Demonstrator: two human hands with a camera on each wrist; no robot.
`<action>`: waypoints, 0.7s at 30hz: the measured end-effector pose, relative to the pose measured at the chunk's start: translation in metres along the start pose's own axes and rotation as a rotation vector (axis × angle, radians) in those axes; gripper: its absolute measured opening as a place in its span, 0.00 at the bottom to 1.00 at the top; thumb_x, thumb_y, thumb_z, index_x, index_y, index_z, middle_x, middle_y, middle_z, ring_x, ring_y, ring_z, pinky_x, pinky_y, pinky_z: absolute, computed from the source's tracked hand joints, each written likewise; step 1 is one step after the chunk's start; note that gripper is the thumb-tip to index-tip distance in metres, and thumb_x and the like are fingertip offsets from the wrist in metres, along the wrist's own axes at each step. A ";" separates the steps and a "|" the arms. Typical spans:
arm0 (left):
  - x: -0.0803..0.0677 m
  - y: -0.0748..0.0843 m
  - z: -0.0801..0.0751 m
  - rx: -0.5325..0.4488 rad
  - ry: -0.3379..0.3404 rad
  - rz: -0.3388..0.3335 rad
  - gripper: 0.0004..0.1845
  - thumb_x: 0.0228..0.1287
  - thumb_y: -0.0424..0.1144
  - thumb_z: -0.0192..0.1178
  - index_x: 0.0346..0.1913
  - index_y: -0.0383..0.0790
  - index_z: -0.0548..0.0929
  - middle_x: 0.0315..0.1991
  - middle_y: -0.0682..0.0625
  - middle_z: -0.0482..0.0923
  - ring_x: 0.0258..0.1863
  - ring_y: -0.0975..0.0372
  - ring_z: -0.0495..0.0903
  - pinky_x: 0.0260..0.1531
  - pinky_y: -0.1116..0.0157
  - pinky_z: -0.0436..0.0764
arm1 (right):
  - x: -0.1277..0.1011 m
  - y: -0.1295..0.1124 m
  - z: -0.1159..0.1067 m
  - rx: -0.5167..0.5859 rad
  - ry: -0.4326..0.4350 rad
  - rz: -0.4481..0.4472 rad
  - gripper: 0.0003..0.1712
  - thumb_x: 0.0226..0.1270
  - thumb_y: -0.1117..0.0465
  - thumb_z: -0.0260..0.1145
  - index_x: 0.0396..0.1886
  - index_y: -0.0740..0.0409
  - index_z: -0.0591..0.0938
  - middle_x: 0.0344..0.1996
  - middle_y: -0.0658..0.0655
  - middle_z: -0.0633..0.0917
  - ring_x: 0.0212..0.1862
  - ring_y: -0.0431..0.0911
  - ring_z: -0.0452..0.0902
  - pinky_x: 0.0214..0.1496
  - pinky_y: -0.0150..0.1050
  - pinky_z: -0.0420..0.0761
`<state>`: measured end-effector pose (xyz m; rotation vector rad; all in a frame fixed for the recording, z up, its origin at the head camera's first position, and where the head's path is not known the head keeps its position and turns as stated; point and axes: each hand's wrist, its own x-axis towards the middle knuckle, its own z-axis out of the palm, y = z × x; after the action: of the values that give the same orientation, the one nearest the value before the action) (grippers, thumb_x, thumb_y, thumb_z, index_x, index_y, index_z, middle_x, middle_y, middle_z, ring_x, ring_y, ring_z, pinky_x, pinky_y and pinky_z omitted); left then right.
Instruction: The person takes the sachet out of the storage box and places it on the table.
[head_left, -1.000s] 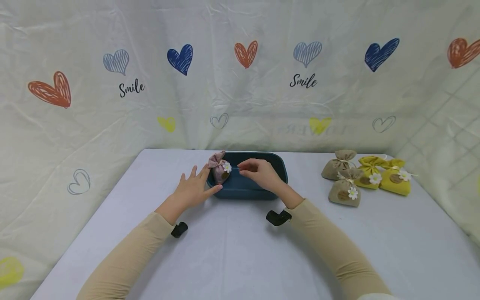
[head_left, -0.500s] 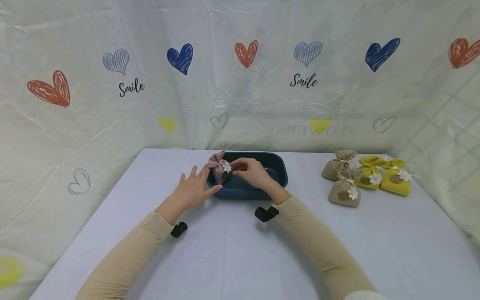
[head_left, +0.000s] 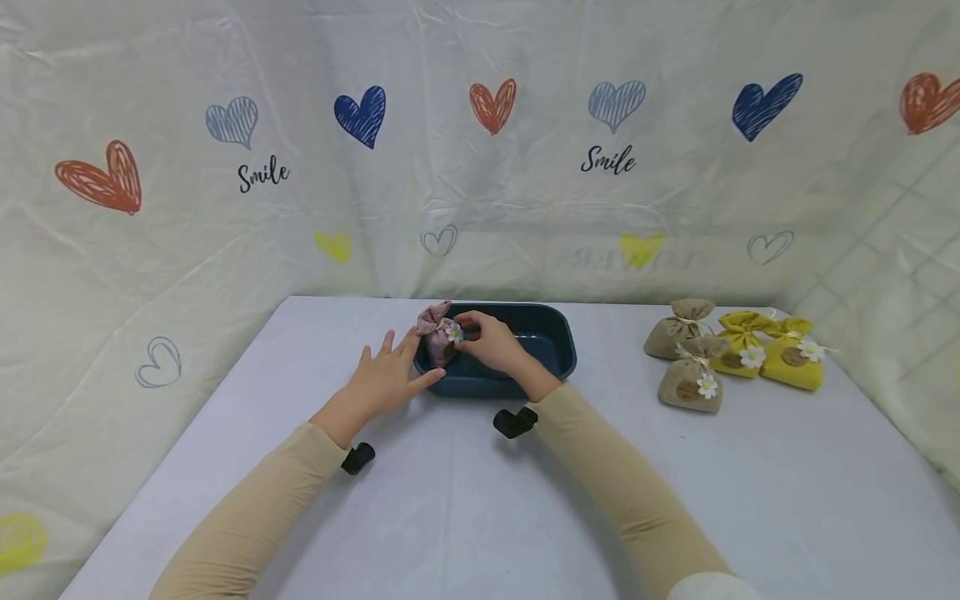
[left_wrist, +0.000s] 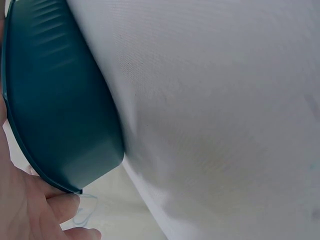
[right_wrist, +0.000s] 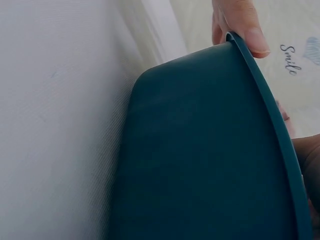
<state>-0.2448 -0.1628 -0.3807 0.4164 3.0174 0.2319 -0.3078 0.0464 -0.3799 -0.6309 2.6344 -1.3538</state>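
On the white table (head_left: 465, 500), right fingers (head_left: 467, 317) pinch the pink sachet (head_left: 437, 332); left fingers (head_left: 390, 346) spread.

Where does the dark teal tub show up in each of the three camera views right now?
Head: the tub sits mid-table, just beyond both hands, a pink pouch at its left end.
Left wrist: its outer wall fills the upper left, fingers at its rim.
Right wrist: its wall fills the centre and right, a fingertip on the rim.
Shared landmark: the white table.
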 end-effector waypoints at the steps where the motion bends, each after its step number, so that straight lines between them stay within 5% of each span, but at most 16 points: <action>1: 0.000 0.000 0.000 -0.001 0.001 0.001 0.49 0.75 0.70 0.43 0.82 0.34 0.52 0.83 0.43 0.45 0.80 0.40 0.42 0.70 0.31 0.48 | 0.002 0.000 0.001 -0.002 0.000 0.007 0.27 0.73 0.65 0.68 0.70 0.62 0.76 0.64 0.64 0.79 0.61 0.59 0.79 0.59 0.48 0.81; 21: 0.000 0.001 -0.003 -0.003 -0.005 0.001 0.50 0.75 0.70 0.43 0.82 0.33 0.51 0.82 0.42 0.46 0.80 0.39 0.42 0.70 0.31 0.48 | 0.016 -0.006 0.012 -0.074 -0.124 0.016 0.42 0.70 0.67 0.70 0.79 0.63 0.63 0.74 0.66 0.69 0.73 0.60 0.65 0.71 0.55 0.68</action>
<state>-0.2446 -0.1624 -0.3780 0.4174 3.0117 0.2359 -0.3170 0.0276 -0.3809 -0.6785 2.5953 -1.1771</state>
